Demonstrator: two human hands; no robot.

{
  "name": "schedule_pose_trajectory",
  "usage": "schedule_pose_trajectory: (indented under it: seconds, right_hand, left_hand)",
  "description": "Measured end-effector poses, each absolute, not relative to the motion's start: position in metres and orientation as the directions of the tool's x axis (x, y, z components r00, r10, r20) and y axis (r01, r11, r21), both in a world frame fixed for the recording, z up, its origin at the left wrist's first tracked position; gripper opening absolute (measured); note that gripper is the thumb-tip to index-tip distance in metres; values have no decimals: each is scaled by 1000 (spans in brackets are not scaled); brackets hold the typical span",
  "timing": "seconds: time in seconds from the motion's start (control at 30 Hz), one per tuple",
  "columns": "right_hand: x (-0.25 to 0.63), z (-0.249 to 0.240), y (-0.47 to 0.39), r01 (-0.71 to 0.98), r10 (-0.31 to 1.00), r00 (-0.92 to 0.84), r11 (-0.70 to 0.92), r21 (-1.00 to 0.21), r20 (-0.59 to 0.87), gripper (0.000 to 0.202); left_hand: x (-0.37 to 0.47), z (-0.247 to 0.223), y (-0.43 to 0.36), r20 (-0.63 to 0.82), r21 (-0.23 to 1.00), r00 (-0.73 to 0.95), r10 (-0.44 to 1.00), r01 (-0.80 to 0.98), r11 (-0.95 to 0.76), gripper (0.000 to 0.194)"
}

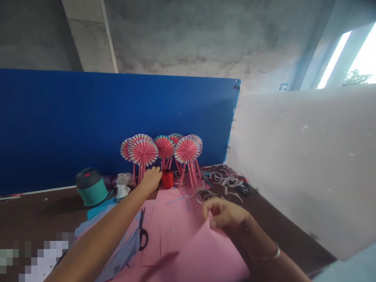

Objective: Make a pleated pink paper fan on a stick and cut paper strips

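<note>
My left hand [152, 179] reaches to the far side of the table, just left of a red spool of thread [167, 179] and in front of the pink paper fans [143, 152]. Its fingers are bent and the tips are hidden, so what they hold, if anything, does not show. Between thumb and fingers, my right hand [226, 213] pinches the raised edge of a large pink paper sheet [211, 250]. Black-handled scissors [143, 235] lie on the papers between my arms. More pink paper [167, 203] spreads beneath.
A teal and dark grey container [91, 188] stands at the left, near a crumpled clear plastic wrapper [123, 186]. Curled paper strips [229, 181] and a small black object [243, 189] lie at the right. A blue board [88, 117] and a whitish panel [299, 156] border the table.
</note>
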State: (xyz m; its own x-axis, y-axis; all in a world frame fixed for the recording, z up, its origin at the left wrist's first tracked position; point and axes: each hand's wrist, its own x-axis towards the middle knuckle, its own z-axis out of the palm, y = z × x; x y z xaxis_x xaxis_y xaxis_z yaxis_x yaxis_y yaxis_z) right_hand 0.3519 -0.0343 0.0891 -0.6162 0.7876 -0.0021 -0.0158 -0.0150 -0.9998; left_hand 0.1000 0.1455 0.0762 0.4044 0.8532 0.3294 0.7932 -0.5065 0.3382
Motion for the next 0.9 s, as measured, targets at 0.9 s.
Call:
schedule_pose_trajectory:
  seconds: [0.9]
  right_hand:
    - [335, 123, -67, 543, 655, -364, 727, -421, 662, 17]
  left_hand:
    - [34, 117, -26, 642, 79, 602, 474, 563, -823, 21]
